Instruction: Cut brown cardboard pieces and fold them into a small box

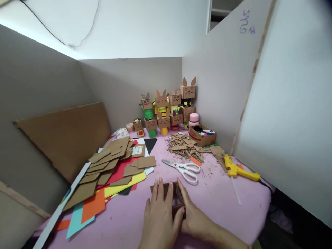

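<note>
Both of my hands rest on a small brown cardboard box (168, 190) at the near middle of the pink table (215, 197). My left hand (158, 214) lies over its left side with fingers stretched across the top and thumb against the front. My right hand (190, 216) presses its right side, fingers closed along the edge. White-handled scissors (185, 169) lie just beyond the box. A yellow glue gun (240, 169) lies to the right.
Cut cardboard pieces (109, 162) lie on coloured paper sheets (103, 197) at the left. Cardboard scraps (184, 145) and a small box of markers (202, 135) sit farther back. Several cardboard bunny figures (168, 107) stand in the corner. A large cardboard sheet (67, 135) leans on the left wall.
</note>
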Tool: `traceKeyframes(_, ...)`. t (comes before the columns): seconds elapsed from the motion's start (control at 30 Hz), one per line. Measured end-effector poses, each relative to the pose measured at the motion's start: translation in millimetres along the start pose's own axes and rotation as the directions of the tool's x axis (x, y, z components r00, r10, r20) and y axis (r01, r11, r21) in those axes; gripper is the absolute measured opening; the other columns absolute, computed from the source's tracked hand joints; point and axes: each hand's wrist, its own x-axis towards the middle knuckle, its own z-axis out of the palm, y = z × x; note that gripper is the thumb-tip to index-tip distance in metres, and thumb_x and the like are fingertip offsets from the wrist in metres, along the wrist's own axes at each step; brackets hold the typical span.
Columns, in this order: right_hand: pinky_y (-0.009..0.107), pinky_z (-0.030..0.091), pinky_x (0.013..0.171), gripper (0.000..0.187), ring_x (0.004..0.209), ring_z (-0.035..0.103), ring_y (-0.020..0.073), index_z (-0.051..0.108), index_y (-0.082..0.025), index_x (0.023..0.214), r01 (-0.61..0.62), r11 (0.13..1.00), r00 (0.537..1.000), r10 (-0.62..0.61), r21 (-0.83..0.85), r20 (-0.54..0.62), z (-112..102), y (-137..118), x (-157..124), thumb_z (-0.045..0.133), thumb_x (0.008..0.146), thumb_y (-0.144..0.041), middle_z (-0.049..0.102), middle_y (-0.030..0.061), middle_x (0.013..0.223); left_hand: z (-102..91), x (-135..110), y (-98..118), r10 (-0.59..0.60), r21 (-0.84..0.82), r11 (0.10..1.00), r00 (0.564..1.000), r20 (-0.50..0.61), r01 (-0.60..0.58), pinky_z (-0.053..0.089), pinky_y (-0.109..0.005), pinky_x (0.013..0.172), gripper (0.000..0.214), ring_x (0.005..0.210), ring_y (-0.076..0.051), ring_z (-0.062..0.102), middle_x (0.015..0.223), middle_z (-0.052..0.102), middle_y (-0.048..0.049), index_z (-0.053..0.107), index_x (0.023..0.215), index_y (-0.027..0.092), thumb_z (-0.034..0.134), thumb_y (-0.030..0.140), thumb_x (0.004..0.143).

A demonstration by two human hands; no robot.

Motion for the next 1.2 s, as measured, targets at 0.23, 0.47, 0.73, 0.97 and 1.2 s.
traceKeyframes(0.23,0.044,0.03,0.109,0.121,0.14,0.026,0.0272,-0.008,-0.028,0.148,-0.007,1.0,0.999,0.008,-0.016,0.042,-7.5,-0.3,-5.4,0.069,0.058,-0.007,0.018,0.0116,0.157,0.1,0.8,1.3,0.004,-0.002,1.0,1.0,-0.012,-0.004,0.035,-0.052,0.103,0.064,0.139,-0.035,0.018,0.152,0.022,-0.0175,0.034,0.142,0.021,0.046,0.039,0.081)
traceKeyframes(0.47,0.047,0.02,0.113,0.116,0.142,0.018,0.0262,0.001,-0.026,0.149,0.011,1.0,1.0,-0.011,0.005,-0.001,0.0,-4.0,-3.1,0.07,0.058,-0.009,0.015,0.0102,0.157,-1.9,0.9,2.3,-0.006,-0.004,1.0,1.0,-0.013,0.006,0.034,-0.051,0.103,0.062,0.14,-0.034,0.017,0.152,0.02,-0.0182,0.034,0.142,0.02,0.043,0.037,0.083)
traceKeyframes(0.73,0.043,0.018,0.115,0.104,0.14,0.025,0.0246,0.006,-0.02,0.149,0.031,0.996,0.99,-0.02,0.078,-0.139,17.2,2.4,0.6,0.071,0.068,-0.03,0.018,0.014,0.156,-1.7,0.6,4.7,-0.025,-0.022,0.999,0.999,-0.024,0.024,0.035,-0.051,0.103,0.061,0.14,-0.035,0.017,0.152,0.022,-0.0182,0.035,0.141,0.02,0.042,0.041,0.085)
traceKeyframes(0.97,0.044,0.019,0.115,0.092,0.139,0.027,0.0289,0.013,-0.022,0.148,0.012,0.996,0.985,0.003,0.088,-0.173,19.1,8.1,0.9,0.066,0.073,-0.033,0.026,0.0119,0.154,-0.8,-1.5,3.9,-0.017,-0.084,0.996,1.0,-0.015,0.015,0.036,-0.045,0.105,0.061,0.14,-0.033,0.012,0.153,0.021,-0.017,0.035,0.141,0.017,0.041,0.043,0.086)
traceKeyframes(1.2,0.041,0.019,0.116,0.09,0.141,0.023,0.0225,0.016,-0.02,0.148,-0.031,0.996,0.982,0.047,0.085,-0.181,17.2,3.3,0.6,0.066,0.076,-0.038,0.023,0.0102,0.156,1.3,-0.4,0.2,-0.025,-0.099,0.995,1.0,-0.01,0.024,0.03,-0.052,0.107,0.053,0.14,-0.031,0.017,0.151,0.024,-0.0142,0.036,0.141,0.013,0.025,0.025,0.09)
